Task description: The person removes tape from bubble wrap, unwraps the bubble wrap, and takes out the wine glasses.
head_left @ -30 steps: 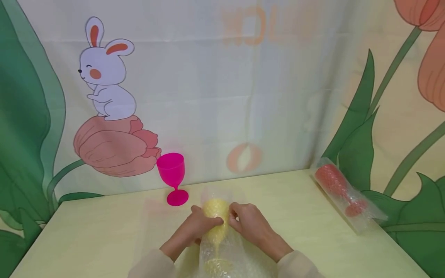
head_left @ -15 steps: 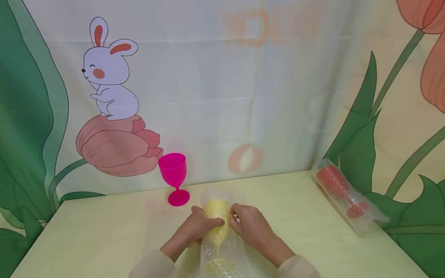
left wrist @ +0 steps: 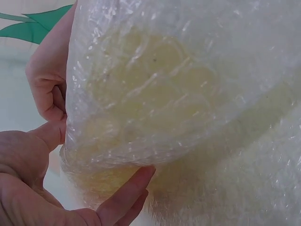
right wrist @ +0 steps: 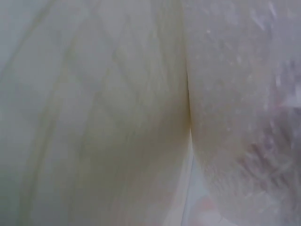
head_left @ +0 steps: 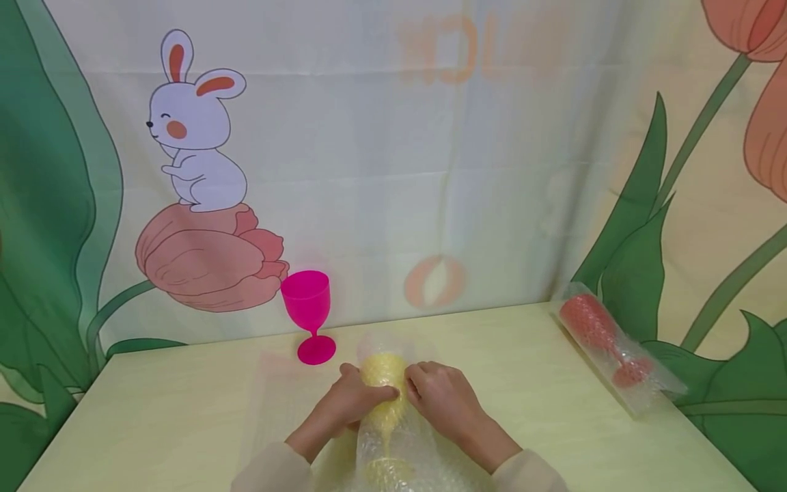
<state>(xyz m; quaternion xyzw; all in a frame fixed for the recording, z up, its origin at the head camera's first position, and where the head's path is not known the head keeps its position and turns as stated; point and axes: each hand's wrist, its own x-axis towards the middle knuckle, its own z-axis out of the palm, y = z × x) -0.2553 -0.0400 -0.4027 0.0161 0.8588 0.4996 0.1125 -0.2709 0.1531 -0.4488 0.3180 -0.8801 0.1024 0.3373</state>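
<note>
Right of the magenta goblet (head_left: 305, 301) and nearer, the yellow goblet (head_left: 385, 413) has barely shifted, seemingly steadied, the left hand (head_left: 355, 396) curled round it while the right hand (head_left: 445, 398), bunched tighter, pinches the bubble wrap (head_left: 410, 441).

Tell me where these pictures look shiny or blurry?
Head view: soft light, pink goblet clearly outlined, backdrop lettering faint and fuzzy; left wrist view: white glints across the bubble wrap, which turns the yellow goblet into a hazy patch; right wrist view: blurriest, greyish, with murky shading and little clear detail.
</note>
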